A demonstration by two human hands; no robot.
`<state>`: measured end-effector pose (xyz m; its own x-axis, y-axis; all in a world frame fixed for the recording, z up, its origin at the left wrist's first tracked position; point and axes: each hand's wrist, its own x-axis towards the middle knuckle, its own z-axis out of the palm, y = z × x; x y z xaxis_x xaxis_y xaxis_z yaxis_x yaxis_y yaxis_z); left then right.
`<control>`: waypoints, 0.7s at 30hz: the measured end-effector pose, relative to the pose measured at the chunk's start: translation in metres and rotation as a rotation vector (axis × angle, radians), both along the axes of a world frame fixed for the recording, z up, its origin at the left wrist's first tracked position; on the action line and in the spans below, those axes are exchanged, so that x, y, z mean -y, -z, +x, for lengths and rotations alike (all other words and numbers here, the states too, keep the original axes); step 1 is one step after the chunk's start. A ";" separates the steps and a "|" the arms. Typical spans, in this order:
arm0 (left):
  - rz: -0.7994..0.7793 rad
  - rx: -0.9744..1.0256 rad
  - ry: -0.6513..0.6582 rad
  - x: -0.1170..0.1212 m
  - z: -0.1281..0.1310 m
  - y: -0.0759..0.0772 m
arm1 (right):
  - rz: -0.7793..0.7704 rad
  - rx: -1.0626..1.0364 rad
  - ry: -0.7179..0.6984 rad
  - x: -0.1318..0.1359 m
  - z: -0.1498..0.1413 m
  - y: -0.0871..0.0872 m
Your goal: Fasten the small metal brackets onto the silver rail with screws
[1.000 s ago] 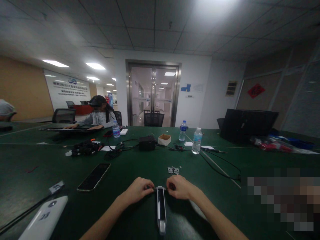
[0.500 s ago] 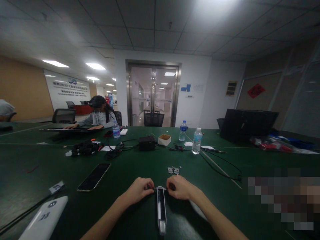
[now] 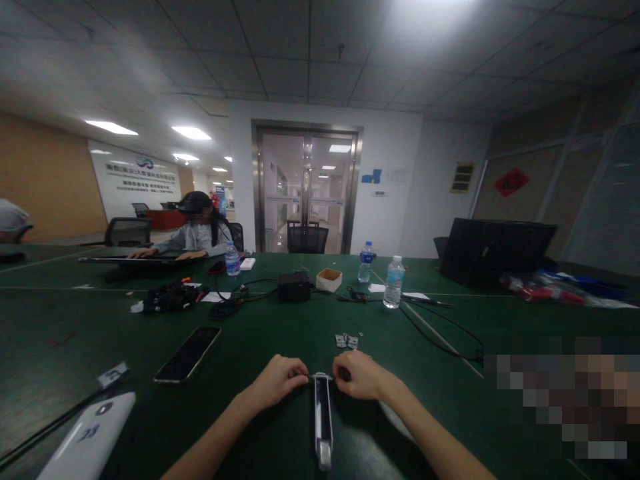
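Observation:
A long, narrow object [image 3: 323, 417] with a pale, metal-looking frame and a dark middle lies on the green table, pointing away from me. Its exact kind is unclear. A thin crosspiece juts out on both sides of its far end. My left hand [image 3: 280, 380] is closed, thumb and forefinger pinching at the left tip of that crosspiece. On the opposite side, my right hand [image 3: 363, 375] has its fingers curled in a pinch at the right tip. Small grey metal pieces [image 3: 347, 341] with a little ring lie just beyond my right hand.
A phone [image 3: 189, 355] and a white device [image 3: 90, 437] with a cable lie to the left. Farther back are a black box [image 3: 294, 287], an open carton [image 3: 329, 281], cables and water bottles [image 3: 394, 283]. A person [image 3: 200, 227] sits across the table; a monitor [image 3: 497, 252] stands right.

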<state>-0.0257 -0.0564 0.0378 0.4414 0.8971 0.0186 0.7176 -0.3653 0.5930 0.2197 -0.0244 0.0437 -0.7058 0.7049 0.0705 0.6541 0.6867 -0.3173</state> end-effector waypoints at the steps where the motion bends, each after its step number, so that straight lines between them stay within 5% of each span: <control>1: -0.009 0.008 0.000 0.000 0.000 0.000 | 0.004 0.000 0.000 0.000 0.000 0.000; 21: 0.026 0.005 0.012 0.001 -0.001 -0.002 | -0.036 -0.008 -0.006 0.004 0.001 -0.007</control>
<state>-0.0268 -0.0573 0.0400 0.4515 0.8912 0.0439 0.7104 -0.3888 0.5867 0.2202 -0.0280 0.0506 -0.7094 0.7029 0.0509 0.6474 0.6785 -0.3472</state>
